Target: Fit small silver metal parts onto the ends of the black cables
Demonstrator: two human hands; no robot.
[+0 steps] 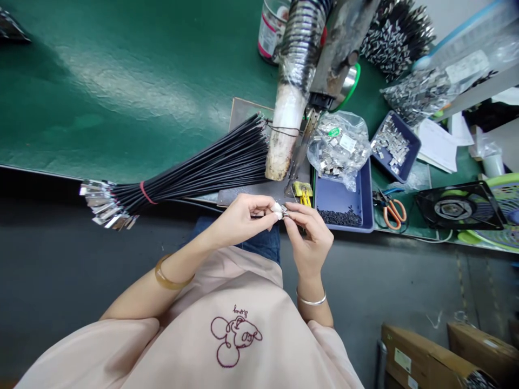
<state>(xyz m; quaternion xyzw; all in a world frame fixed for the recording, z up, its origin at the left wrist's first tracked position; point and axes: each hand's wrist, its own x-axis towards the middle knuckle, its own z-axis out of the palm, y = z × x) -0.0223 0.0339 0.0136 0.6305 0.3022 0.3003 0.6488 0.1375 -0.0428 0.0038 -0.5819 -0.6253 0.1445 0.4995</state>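
At the bench's front edge, my left hand (pixel 251 215) and my right hand (pixel 310 229) meet, both closed in a pinch. Small shiny metal connector shells (pixel 285 211) show between the fingertips, gripped by my right thumb and fingers. White material (pixel 278 209) covers or sits at my left fingertips; whether it is a finger cover cannot be told, and what those fingers grip is hidden. Just beyond my hands is a yellow clamp-like piece (pixel 304 193) below the soldering tool (pixel 304 146). To the left lies a bundle of black cables (pixel 194 167), tied with a red band (pixel 147 193).
A wrapped duct nozzle (pixel 284 129) hangs over the bench. On the right are a blue tray (pixel 367 200) with tiny black parts and a bag of metal shells (pixel 338 143), a smaller bin (pixel 413 148), orange-handled pliers (pixel 394 212) and a black fan (pixel 460 208).
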